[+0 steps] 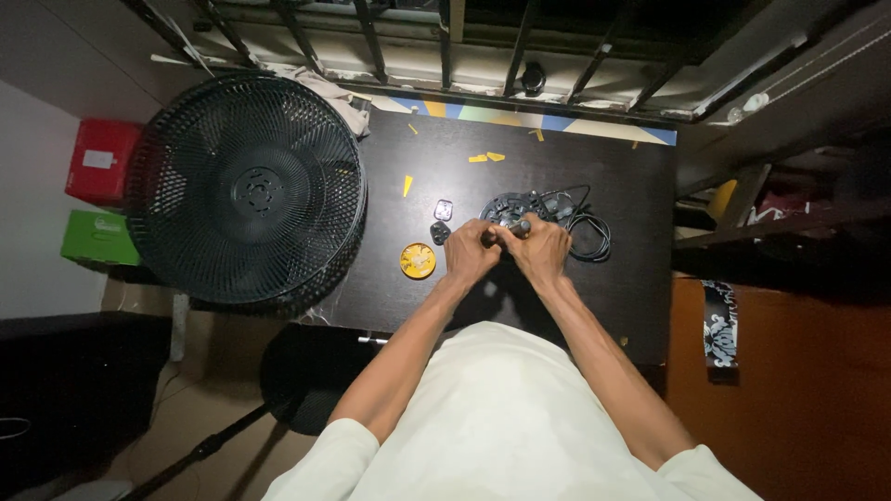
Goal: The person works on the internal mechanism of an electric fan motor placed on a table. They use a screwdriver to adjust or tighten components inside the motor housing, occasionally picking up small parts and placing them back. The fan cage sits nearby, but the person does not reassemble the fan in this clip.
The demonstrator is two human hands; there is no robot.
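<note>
— Head view, looking straight down: both hands meet at the middle of the dark table (613,297). Left hand (471,253) and right hand (543,249) are each closed round a short dark tool (506,231), one at either end.

— What kind of tool?

— Too small and too dark to tell; a handle, maybe a screwdriver. Its tip sits against the black part (513,206) just above the knuckles, centre frame, with a cable (587,232) looping off to the right.

— So which step is this?

— My read: working on that part, bearing down or twisting with two hands. Small bits lie loose to the left of the hands: a pale square piece (444,210), a dark one (439,232), and a yellow disc (418,261) below them.

— And the big thing upper left?

— Fan grille (246,190), lying flat, half off the table edge. Well apart from the hands.

— Next move?

— I'd judge it calls for steady pressure along the tool, keeping the part from sliding; nothing but the hands pins it down. A slip would send the tip towards the cable.
</note>
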